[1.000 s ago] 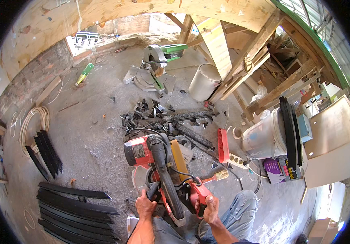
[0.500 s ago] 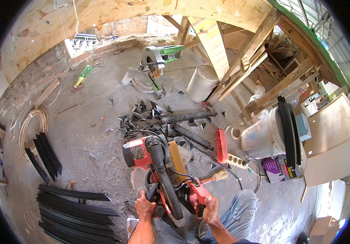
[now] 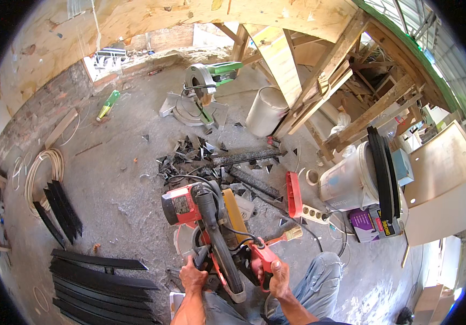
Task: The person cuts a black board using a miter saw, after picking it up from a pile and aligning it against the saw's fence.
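Grasping the red handle (image 3: 268,259) of a red-and-black mitre saw (image 3: 207,206) with the right hand (image 3: 280,279), with fingers wrapped round it though partly hidden; clutching a black grip (image 3: 202,257) low on the saw's left side with the left hand (image 3: 192,277), with fingers curled closed over it; facing the saw at the lower middle of the view, on the grey floor (image 3: 119,200), directly before legs in faded jeans (image 3: 325,276); just past the red handle, on a brush (image 3: 288,234) with pale bristles; farther right, on a power strip (image 3: 314,213) beside a red tray (image 3: 294,195), then on a white bucket (image 3: 344,181) with black strips (image 3: 383,179) against its rim; beyond the saw, on scattered black offcuts (image 3: 187,157) and a green mitre saw (image 3: 203,84); at lower left, on a stack of dark lengths (image 3: 103,281) laid roughly side by side.
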The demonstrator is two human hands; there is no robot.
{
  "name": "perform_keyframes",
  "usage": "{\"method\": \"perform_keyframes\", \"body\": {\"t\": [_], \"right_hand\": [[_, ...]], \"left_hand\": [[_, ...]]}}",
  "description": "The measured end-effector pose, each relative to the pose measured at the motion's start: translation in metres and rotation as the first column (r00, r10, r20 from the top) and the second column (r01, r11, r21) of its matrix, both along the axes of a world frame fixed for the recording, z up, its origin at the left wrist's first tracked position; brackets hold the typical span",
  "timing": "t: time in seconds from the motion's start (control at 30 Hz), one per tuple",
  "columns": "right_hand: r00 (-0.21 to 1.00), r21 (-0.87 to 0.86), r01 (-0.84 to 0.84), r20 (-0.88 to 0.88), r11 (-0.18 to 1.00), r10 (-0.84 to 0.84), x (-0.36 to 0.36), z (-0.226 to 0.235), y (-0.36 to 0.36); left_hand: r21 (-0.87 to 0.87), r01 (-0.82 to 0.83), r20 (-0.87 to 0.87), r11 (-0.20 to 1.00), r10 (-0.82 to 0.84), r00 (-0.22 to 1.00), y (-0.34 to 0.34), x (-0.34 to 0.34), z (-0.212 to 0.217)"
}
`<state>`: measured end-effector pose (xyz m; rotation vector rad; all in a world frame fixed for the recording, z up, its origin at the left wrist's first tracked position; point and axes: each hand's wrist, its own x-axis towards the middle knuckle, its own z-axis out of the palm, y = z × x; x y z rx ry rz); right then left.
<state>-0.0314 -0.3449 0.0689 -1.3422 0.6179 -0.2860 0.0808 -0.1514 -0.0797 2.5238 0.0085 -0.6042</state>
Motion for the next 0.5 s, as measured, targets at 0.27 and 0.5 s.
{"method": "perform_keyframes", "body": {"t": [0.27,0.5], "right_hand": [[1.000,-0.005,0.005,-0.024,1.000,-0.005,-0.0005,0.0031,0.0011],[1.000,0.000,-0.001,-0.014,1.000,0.001,0.0012,0.0040,0.0014]], "left_hand": [[0.037,-0.014,-0.041,0.999,0.016,0.999,-0.0031,0.0021,0.0067],[0.040,0.024,-0.041,0.999,-0.023,0.999,0.0004,0.0018,0.0014]]}}
